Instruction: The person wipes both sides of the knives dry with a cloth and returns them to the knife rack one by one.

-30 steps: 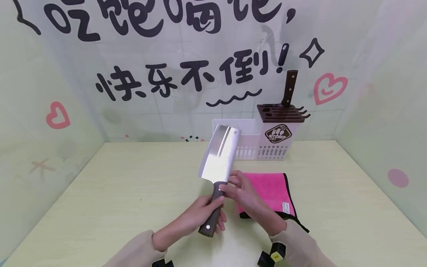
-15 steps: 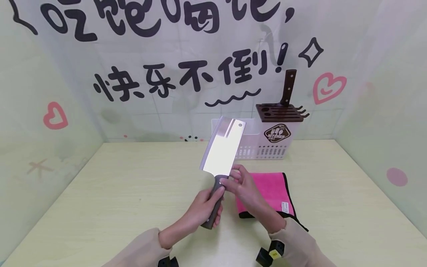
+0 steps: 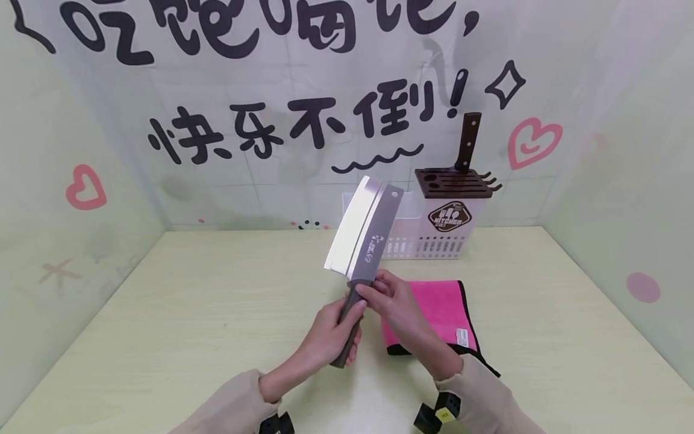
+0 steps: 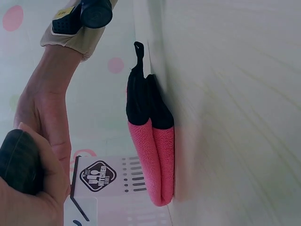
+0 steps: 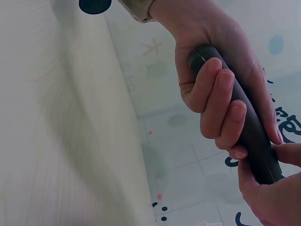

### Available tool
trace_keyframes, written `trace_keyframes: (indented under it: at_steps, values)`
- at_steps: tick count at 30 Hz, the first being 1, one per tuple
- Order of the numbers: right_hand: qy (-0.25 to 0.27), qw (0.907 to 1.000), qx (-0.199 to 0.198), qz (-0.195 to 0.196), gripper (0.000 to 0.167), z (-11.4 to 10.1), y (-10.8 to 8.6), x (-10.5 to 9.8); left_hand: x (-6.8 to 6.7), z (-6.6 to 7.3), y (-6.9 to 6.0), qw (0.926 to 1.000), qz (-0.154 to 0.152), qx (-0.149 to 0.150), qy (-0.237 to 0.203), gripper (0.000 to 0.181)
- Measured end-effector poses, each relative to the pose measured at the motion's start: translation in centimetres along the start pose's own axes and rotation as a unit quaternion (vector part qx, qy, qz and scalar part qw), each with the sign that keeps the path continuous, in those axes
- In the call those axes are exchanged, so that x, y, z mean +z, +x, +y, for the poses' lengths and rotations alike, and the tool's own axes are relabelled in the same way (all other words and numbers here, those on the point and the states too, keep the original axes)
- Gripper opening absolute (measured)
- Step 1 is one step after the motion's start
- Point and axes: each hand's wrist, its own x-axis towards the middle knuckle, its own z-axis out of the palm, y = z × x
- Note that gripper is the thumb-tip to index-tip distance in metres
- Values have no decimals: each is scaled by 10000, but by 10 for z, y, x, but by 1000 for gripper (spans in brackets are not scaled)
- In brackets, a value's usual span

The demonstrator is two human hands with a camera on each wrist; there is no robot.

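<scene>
Both hands hold a cleaver (image 3: 364, 232) above the table, its wide blade pointing up and away. Around its dark handle (image 5: 253, 134) curl the fingers and thumb of my left hand (image 3: 325, 334). Higher up, where handle meets blade, my right hand (image 3: 400, 310) pinches it between thumb and fingers. The blade has a bright band on the left, a grey band with printed marks on the right, and a small hole near the top corner. In the left wrist view only the handle's butt end (image 4: 19, 162) shows; the blade is out of sight.
A folded pink cloth (image 3: 438, 310) with black edging lies on the table (image 3: 217, 313), right of the hands. Behind it stands a white perforated holder (image 3: 455, 241). A dark slotted top (image 3: 455, 184) with side hooks covers its right part, and a brown-handled knife (image 3: 468, 141) stands in it.
The cleaver has risen slightly in both hands. Its blade has tilted, so the broad glare has shifted left and the grey band with printed marks now shows. Both grips stay.
</scene>
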Motion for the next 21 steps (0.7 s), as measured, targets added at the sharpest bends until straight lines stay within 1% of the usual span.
trace_keyframes:
  at_steps: [4,7,10,12,16,18,21]
  values:
    - [-89,9999,-32,-57,36,1,-1,0,0,-2,0,9998,-77,175,86,39]
    - [-172,9997,-56,-154,36,2,-2,-2,-1,-4,-1,9995,-184,239,13,42]
    - [-239,9994,-25,-233,37,5,-2,-3,-1,-7,-1,9994,-277,172,-152,45]
    - [-234,9994,-2,-255,37,6,-2,-4,0,-9,0,9993,-302,96,-212,45]
    - [-223,9993,13,-313,37,9,-2,-5,3,-11,0,9998,-178,37,-110,40]
    - [-217,9992,7,-326,38,9,-2,-6,4,-12,0,9999,-58,84,27,38]
    - [-149,9992,-5,-365,38,9,-2,-5,4,-13,-1,9993,114,242,259,38]
